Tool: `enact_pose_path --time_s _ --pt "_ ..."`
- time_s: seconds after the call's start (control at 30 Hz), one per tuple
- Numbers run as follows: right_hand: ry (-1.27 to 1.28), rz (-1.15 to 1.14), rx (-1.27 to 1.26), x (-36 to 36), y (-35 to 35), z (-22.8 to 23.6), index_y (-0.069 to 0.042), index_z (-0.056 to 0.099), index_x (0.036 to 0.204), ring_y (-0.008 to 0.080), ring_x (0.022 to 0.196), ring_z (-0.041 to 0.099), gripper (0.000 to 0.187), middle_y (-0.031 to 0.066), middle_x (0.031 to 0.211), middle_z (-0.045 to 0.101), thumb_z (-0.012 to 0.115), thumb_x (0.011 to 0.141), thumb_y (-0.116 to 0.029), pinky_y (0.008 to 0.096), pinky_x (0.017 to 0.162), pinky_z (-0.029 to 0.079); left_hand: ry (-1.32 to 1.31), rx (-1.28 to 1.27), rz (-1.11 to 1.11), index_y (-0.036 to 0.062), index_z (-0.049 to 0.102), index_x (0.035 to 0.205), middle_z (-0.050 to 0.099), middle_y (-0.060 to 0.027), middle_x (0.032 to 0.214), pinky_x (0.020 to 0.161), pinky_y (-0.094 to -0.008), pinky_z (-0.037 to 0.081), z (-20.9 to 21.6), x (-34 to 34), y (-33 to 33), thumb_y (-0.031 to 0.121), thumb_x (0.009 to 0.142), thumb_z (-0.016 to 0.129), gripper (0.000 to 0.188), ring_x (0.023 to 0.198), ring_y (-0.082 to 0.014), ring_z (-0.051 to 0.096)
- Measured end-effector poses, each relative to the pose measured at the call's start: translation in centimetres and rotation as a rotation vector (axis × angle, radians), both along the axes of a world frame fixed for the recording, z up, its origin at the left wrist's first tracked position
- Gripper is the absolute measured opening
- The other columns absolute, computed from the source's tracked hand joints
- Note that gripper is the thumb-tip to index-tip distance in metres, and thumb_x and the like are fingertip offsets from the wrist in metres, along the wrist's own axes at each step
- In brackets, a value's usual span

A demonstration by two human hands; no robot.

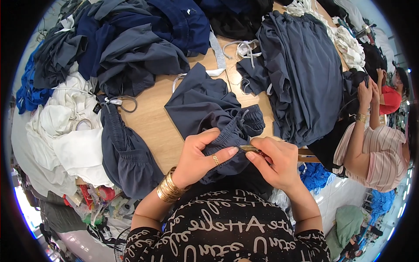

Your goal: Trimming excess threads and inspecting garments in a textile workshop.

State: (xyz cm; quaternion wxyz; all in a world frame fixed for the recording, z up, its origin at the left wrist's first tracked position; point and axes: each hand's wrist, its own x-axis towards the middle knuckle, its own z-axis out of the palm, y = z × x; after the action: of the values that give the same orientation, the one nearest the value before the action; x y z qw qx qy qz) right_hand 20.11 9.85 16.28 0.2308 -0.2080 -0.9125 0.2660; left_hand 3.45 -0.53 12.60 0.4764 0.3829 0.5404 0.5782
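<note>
Dark grey drawstring trousers lie spread on the wooden table, their gathered elastic waistband bunched towards me. My left hand, with a ring and gold bangles at the wrist, pinches that waistband between thumb and fingers. Close beside the left thumb, my right hand is closed around small thread snips, whose metal tips touch or nearly touch the cloth. Whether a thread lies between the blades is too small to tell.
Another grey garment hangs over the table's left edge beside a white cloth heap. Navy and grey clothes fill the far left. Stacked grey garments stand right. A co-worker in a striped top handles dark cloth there.
</note>
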Motion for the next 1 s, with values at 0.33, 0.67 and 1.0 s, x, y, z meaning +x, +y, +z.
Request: enact_pose_path --time_s 0.33,0.67,1.0 --pt "-0.075 -0.048 -0.315 0.0 -0.2 0.5 -0.006 0.059 0.082 0.0158 0.042 0.048 0.012 0.0043 0.054 0.051 0.063 0.08 -0.018 0.0266 0.042 0.036 -0.004 0.004 0.01 -0.0019 0.058 0.082 0.048 0.001 0.067 0.058 -0.0206 0.036 -0.3 0.1 0.1 0.012 0.077 0.07 0.019 0.065 -0.004 0.039" --pt "0.208 -0.173 -0.652 0.7 1.1 -0.2 -0.003 0.055 0.095 0.0016 0.061 0.038 0.029 -0.0045 0.07 0.047 0.072 0.073 -0.012 0.0167 0.053 0.032 -0.137 -0.098 -0.015 -0.0037 0.061 0.088 0.056 0.0025 0.073 0.063 -0.0197 0.04 0.0 -0.6 -0.5 0.009 0.077 0.069 0.019 0.069 -0.0031 0.046" --pt "0.029 -0.101 -0.622 -1.7 3.4 -5.0 -0.003 0.054 0.112 0.0097 0.063 0.051 0.049 0.0024 0.073 0.058 0.074 0.068 -0.012 0.022 0.062 0.043 -0.434 -0.165 -0.035 -0.005 0.06 0.102 0.065 -0.0066 0.092 0.076 -0.0239 0.048 -0.1 -3.3 -1.7 0.004 0.074 0.067 0.03 0.08 -0.0093 0.06"
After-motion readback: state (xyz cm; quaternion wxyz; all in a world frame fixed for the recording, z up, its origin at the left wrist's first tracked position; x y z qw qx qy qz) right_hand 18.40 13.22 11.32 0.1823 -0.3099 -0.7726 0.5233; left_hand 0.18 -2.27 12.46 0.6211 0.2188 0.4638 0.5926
